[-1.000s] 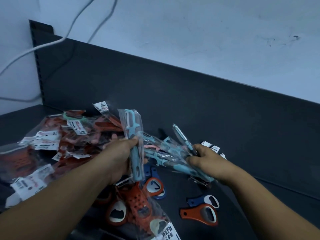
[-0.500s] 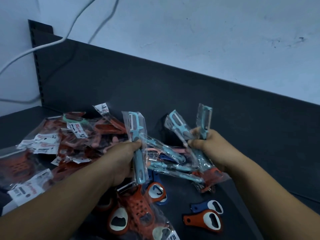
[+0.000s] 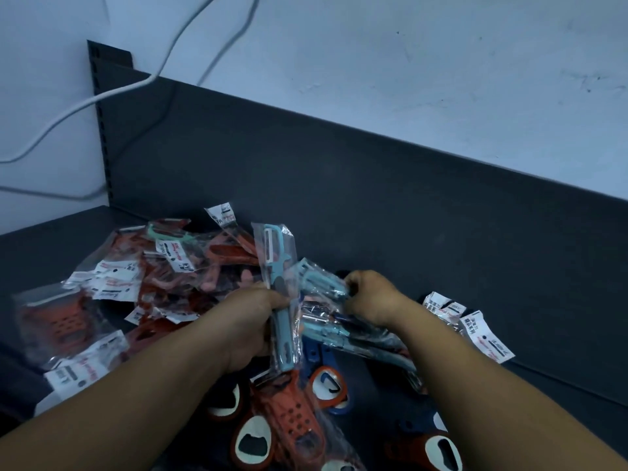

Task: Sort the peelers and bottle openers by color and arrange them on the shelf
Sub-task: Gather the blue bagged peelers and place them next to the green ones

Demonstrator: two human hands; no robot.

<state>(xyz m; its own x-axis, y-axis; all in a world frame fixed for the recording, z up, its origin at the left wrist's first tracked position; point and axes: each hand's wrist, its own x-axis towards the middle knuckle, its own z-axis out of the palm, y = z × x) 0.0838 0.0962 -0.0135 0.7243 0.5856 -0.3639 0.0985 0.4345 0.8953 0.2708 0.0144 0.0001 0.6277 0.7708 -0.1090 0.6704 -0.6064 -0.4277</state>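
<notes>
Blue peeler (image 3: pixel 284 334) (bagged) upright, left hand (image 3: pixel 251 322) fingers wrapped round it, right hand (image 3: pixel 373 297) fingers pinching 2nd blue peeler (image 3: pixel 319 282).

Left hand (image 3: pixel 249 322) and right hand (image 3: pixel 375 299) close together, both gripping.
Left forearm enters from bottom-left, fingers wrapped round a bagged blue peeler (image 3: pixel 283 334), held roughly upright. Right forearm enters from bottom-right, back of hand up, fingers curled, pinching a bagged peeler bundle (image 3: pixel 321 283) at its near end.
</notes>
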